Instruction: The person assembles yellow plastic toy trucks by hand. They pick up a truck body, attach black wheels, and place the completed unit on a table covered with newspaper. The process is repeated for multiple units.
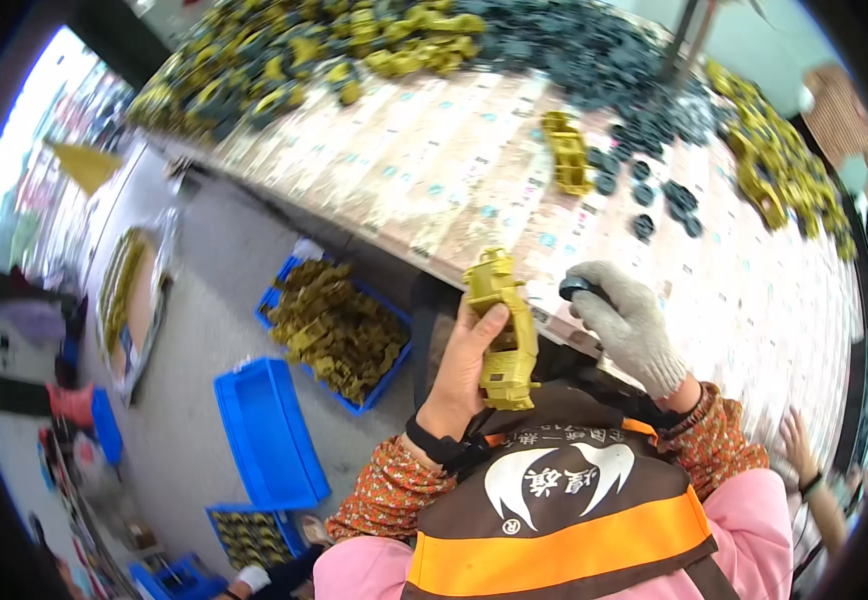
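Left hand (469,365) is gripping a yellow toy body (504,330) upright over the table (404,170) edge, while the gloved right hand (629,325) (just beside it) is pinching a black wheel (582,288).

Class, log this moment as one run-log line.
left hand: holds yellow toy chassis | right hand: gloved, grips black wheel | table: more parts
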Available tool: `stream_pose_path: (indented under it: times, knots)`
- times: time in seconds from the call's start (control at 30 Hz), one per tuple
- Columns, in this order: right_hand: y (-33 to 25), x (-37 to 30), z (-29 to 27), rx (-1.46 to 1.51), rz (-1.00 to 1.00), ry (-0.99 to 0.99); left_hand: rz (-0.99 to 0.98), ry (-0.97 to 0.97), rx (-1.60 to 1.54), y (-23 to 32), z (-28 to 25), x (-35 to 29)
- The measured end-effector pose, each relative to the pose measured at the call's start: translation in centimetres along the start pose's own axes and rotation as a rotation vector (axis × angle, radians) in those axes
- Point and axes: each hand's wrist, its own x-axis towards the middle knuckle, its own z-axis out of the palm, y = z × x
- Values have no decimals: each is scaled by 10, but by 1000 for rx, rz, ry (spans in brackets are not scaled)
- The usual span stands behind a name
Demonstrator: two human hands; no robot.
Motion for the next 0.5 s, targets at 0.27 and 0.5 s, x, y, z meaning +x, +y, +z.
stream_pose_path:
  times: [0.27,0.5]
  knots:
    - [14,-15,-38,12,-31,220,-110,-103,215,-40,55,32]
    - [27,-11,-98,-345,-53,358,-81,-135,381,-57,69,64]
